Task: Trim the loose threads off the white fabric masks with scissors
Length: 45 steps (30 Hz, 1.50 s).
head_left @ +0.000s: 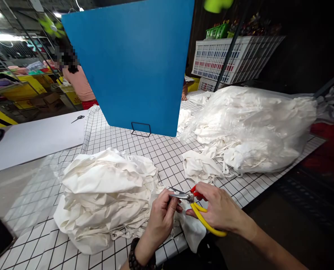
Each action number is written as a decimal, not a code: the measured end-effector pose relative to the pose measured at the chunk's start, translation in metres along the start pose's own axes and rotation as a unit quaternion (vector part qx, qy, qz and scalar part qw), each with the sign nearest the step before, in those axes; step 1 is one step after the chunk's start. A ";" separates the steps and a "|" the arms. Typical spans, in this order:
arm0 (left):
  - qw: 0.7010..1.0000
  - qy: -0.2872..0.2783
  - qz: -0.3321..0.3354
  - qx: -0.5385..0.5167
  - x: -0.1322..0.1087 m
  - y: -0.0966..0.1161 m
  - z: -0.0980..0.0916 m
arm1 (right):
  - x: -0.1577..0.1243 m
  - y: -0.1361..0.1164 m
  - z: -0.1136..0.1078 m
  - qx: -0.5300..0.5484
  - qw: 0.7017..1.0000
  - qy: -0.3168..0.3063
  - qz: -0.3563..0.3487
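My right hand (220, 210) is closed round a pair of snips (196, 208) with one red and one yellow handle; the metal blades point left. My left hand (161, 217), a dark bead bracelet on its wrist, pinches a bit of white cloth (190, 228) right at the blade tips. That cloth hangs over the near table edge. A heap of white cloth pieces (105, 195) lies just left of my left hand on the checked table cover (167, 150).
A clear plastic bag full of white cloth (256, 127) lies at the right, with loose pieces (200, 165) before it. A blue board (133, 63) stands upright on a wire stand. Black scissors (77, 119) lie on a white sheet far left. A person stands behind. White crates (234, 56) are stacked at the back.
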<state>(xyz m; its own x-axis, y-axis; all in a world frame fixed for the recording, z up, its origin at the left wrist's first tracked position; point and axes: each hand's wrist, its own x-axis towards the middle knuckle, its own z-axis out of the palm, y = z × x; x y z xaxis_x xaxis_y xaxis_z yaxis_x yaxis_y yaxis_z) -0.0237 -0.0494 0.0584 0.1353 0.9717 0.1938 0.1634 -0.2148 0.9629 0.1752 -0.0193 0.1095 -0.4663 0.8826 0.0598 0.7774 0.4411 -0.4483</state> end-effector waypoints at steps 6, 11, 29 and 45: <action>1.000 -0.003 -0.010 0.001 -0.001 -0.001 0.000 | -0.001 0.002 0.003 -0.007 1.000 -0.001 -0.004; 1.000 -0.008 -0.013 -0.005 -0.001 0.003 -0.001 | -0.001 0.004 0.004 -0.014 1.000 0.005 -0.010; 0.998 -0.051 -0.009 0.029 -0.003 0.008 -0.010 | -0.001 0.001 0.001 -0.012 0.999 -0.025 -0.015; 0.998 -0.019 -0.036 -0.046 0.005 0.004 -0.011 | -0.001 0.029 0.013 0.134 0.990 -0.017 0.030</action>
<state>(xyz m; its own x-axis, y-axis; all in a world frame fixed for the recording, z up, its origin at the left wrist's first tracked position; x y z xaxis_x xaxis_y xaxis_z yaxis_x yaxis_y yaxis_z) -0.0332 -0.0447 0.0652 0.1629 0.9797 0.1173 0.0841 -0.1322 0.9876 0.1926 -0.0093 0.0851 -0.4394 0.8983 -0.0019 0.6669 0.3248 -0.6707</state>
